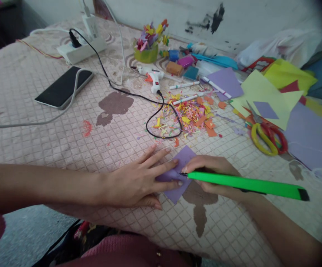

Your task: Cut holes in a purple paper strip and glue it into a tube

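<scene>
Paper (187, 152), purple, under spread fingers of left hand (133, 181), seemingly pinned against slipping; right hand (216, 165) fingers pinch green cutter (246, 183) near tip, probably for control.

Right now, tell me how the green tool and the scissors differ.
The green tool is gripped in the right hand, its tip at the purple sheet; the scissors lie unheld.
The green tool has a long, straight body; the scissors have two looped handles.
The green tool is green with a black end; the scissors' handles are yellow and red.
Both are in the right half of the picture.
</scene>
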`<action>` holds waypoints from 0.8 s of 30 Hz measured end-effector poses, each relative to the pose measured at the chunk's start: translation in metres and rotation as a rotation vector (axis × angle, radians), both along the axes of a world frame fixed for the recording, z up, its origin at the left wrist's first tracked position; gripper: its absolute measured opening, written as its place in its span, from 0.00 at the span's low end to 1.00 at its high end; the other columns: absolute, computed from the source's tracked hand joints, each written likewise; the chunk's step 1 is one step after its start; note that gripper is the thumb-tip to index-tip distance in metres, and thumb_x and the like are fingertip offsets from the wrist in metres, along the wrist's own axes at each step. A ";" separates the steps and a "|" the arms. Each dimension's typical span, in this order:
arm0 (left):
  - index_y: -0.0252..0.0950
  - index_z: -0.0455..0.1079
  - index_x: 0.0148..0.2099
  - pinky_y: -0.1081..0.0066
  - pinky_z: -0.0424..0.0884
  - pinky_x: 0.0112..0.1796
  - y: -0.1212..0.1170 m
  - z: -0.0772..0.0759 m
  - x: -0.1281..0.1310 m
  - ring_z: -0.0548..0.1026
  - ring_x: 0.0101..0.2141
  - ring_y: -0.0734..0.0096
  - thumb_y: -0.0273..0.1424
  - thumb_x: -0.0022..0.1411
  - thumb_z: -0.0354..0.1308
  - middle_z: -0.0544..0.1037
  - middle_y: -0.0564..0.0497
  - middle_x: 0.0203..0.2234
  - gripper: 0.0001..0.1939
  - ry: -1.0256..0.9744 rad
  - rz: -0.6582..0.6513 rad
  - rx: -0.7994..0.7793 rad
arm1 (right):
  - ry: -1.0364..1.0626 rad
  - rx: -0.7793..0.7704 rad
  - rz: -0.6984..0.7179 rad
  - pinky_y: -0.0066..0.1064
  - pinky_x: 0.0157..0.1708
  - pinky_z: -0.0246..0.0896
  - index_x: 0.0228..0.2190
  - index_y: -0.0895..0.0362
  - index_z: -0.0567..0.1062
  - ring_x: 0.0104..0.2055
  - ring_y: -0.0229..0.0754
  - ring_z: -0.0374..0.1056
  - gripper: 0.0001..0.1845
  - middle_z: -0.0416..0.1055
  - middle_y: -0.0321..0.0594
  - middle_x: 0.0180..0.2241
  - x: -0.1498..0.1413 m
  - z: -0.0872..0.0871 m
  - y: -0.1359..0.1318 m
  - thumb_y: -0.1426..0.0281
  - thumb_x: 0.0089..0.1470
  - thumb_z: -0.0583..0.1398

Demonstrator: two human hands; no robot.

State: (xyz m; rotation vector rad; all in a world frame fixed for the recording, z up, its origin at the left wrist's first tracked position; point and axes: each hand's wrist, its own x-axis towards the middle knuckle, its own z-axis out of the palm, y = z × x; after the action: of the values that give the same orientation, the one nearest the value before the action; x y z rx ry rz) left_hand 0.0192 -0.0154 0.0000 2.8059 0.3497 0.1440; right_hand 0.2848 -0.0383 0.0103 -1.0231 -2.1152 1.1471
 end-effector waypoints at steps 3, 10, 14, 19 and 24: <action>0.43 0.60 0.64 0.39 0.43 0.60 0.000 -0.001 0.000 0.49 0.65 0.40 0.48 0.62 0.57 0.53 0.40 0.66 0.31 0.016 -0.002 0.003 | -0.009 -0.045 -0.006 0.31 0.34 0.67 0.39 0.53 0.76 0.36 0.41 0.73 0.12 0.77 0.39 0.35 0.002 -0.002 0.001 0.74 0.52 0.59; 0.42 0.60 0.64 0.36 0.47 0.58 0.000 -0.001 0.001 0.49 0.64 0.33 0.47 0.63 0.55 0.49 0.35 0.67 0.30 0.016 -0.010 0.007 | 0.006 -0.076 -0.001 0.34 0.38 0.67 0.40 0.52 0.75 0.39 0.43 0.72 0.15 0.76 0.39 0.36 0.006 -0.008 0.001 0.78 0.50 0.59; 0.42 0.61 0.64 0.36 0.48 0.58 0.000 0.000 0.001 0.48 0.64 0.33 0.48 0.63 0.56 0.49 0.36 0.66 0.30 0.020 -0.006 0.002 | 0.033 -0.102 0.022 0.35 0.39 0.67 0.41 0.52 0.75 0.40 0.44 0.72 0.15 0.76 0.39 0.38 0.008 -0.010 0.001 0.77 0.50 0.60; 0.43 0.61 0.63 0.36 0.48 0.58 0.001 0.002 0.002 0.48 0.64 0.34 0.46 0.63 0.56 0.51 0.37 0.66 0.29 0.034 -0.004 -0.005 | 0.028 -0.110 0.024 0.35 0.40 0.67 0.41 0.52 0.75 0.40 0.44 0.72 0.15 0.76 0.39 0.38 0.009 -0.011 0.001 0.77 0.51 0.60; 0.43 0.61 0.63 0.36 0.47 0.59 0.000 0.000 0.001 0.48 0.64 0.34 0.46 0.62 0.57 0.51 0.37 0.66 0.30 0.016 0.000 -0.002 | 0.037 -0.095 0.034 0.34 0.39 0.66 0.41 0.52 0.75 0.40 0.43 0.72 0.15 0.76 0.39 0.38 0.009 -0.010 0.001 0.76 0.51 0.60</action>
State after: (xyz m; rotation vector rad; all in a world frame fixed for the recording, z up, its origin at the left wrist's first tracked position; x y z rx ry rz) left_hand 0.0199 -0.0152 0.0001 2.8066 0.3528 0.1214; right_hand 0.2935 -0.0370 0.0004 -1.0032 -2.0734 1.2838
